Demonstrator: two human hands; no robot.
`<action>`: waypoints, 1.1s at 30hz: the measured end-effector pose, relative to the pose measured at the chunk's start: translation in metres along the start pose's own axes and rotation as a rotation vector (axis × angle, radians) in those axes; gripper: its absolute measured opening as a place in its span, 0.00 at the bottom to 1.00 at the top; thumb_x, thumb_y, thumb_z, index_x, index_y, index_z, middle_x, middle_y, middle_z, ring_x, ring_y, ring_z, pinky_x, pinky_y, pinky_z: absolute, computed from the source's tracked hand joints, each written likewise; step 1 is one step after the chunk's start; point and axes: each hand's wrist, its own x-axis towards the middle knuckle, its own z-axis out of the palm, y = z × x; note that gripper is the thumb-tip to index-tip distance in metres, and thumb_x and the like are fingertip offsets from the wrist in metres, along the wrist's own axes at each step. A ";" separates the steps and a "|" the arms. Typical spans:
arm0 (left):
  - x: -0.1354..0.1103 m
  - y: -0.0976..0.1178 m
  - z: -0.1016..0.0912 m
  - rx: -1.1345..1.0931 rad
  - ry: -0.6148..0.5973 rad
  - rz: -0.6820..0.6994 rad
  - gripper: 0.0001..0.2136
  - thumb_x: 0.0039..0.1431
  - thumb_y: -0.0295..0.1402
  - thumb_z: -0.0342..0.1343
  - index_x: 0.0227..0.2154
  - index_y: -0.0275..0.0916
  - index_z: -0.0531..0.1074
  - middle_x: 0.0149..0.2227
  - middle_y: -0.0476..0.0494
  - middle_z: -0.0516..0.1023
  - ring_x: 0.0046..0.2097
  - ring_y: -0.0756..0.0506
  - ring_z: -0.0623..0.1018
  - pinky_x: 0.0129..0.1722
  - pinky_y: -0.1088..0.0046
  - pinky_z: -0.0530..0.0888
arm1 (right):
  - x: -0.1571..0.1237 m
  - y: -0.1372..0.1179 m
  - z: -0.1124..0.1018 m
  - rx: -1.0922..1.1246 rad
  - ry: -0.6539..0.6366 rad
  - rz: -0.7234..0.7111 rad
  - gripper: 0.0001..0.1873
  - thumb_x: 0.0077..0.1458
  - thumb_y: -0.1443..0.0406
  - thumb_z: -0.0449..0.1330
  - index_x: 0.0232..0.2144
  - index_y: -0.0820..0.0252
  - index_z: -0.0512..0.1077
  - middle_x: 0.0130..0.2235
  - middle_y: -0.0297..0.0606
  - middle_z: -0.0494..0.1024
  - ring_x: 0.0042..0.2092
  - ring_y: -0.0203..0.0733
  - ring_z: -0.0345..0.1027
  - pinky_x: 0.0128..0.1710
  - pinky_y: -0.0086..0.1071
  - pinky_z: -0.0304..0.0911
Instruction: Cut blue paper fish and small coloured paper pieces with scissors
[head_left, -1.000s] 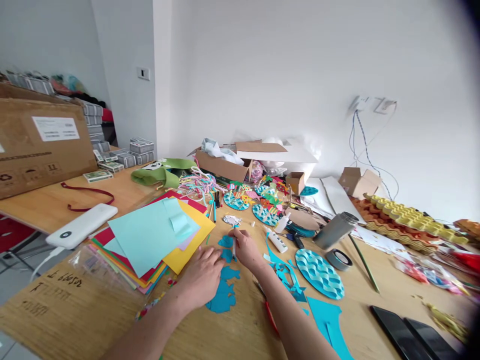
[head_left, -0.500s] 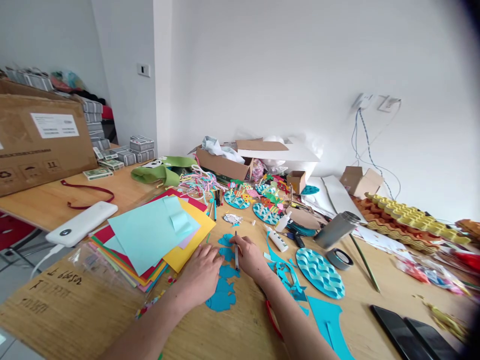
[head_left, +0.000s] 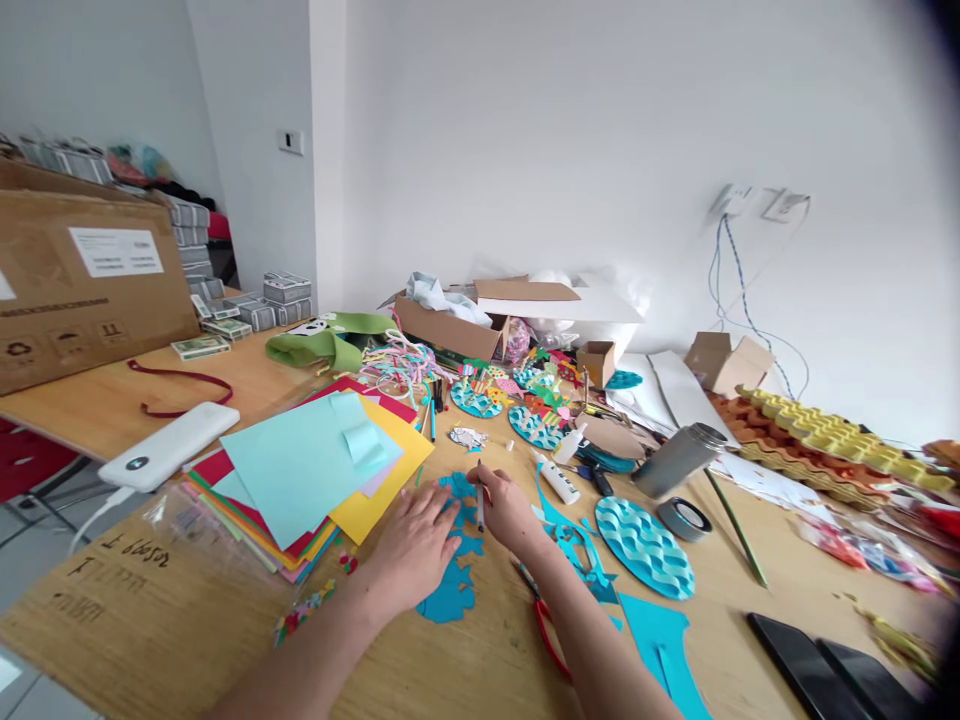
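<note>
My left hand (head_left: 411, 545) lies flat, fingers stretched out, pressing on a blue paper cut-out (head_left: 450, 590) on the wooden table (head_left: 480, 660). My right hand (head_left: 508, 505) is closed round a thin pen (head_left: 480, 505), held upright with its tip on the blue cut-out between the two hands. Blue paper scraps (head_left: 574, 540) lie just right of my right wrist.
A stack of coloured paper sheets (head_left: 315, 470) lies to the left. A glue bottle (head_left: 559, 480), wavy blue disc (head_left: 643, 545), tape roll (head_left: 682, 518), grey flask (head_left: 679, 462), red scissors (head_left: 547, 630), phones (head_left: 825, 670), a white power bank (head_left: 169, 447) and cardboard boxes (head_left: 82, 280) crowd the table.
My right hand with the pen has slid a little nearer along the blue cut-out. My left hand has stayed flat on the paper.
</note>
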 end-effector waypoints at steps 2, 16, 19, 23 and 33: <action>0.003 -0.001 0.007 0.001 -0.001 -0.003 0.21 0.67 0.40 0.40 0.59 0.41 0.61 0.64 0.39 0.61 0.65 0.37 0.57 0.61 0.46 0.58 | 0.001 -0.001 0.001 -0.012 -0.011 0.007 0.15 0.57 0.76 0.52 0.43 0.60 0.72 0.38 0.44 0.78 0.41 0.44 0.72 0.41 0.30 0.62; 0.012 -0.004 0.006 -0.061 -0.017 0.006 0.19 0.67 0.39 0.41 0.57 0.42 0.64 0.60 0.43 0.67 0.65 0.37 0.58 0.61 0.44 0.53 | 0.017 0.003 0.004 -0.016 -0.079 -0.056 0.11 0.63 0.62 0.57 0.45 0.62 0.71 0.45 0.39 0.76 0.43 0.42 0.72 0.44 0.42 0.69; 0.011 -0.004 0.004 -0.070 -0.013 0.010 0.19 0.67 0.38 0.41 0.57 0.43 0.65 0.59 0.43 0.68 0.64 0.37 0.59 0.61 0.44 0.55 | 0.021 0.005 0.005 0.013 -0.077 -0.078 0.12 0.62 0.62 0.58 0.45 0.62 0.71 0.46 0.39 0.75 0.43 0.42 0.72 0.44 0.42 0.69; 0.010 -0.005 0.004 -0.067 -0.012 0.010 0.19 0.67 0.39 0.41 0.57 0.44 0.65 0.60 0.43 0.68 0.64 0.37 0.59 0.61 0.45 0.55 | 0.019 0.006 0.002 0.070 -0.023 -0.073 0.09 0.62 0.65 0.57 0.44 0.63 0.71 0.43 0.39 0.77 0.43 0.42 0.72 0.44 0.42 0.68; 0.009 -0.008 0.000 0.004 0.028 0.014 0.21 0.67 0.38 0.39 0.60 0.42 0.61 0.64 0.40 0.61 0.65 0.38 0.58 0.61 0.51 0.57 | -0.035 -0.008 -0.043 0.295 0.181 0.030 0.11 0.62 0.68 0.49 0.39 0.59 0.72 0.40 0.42 0.80 0.43 0.44 0.74 0.40 0.32 0.68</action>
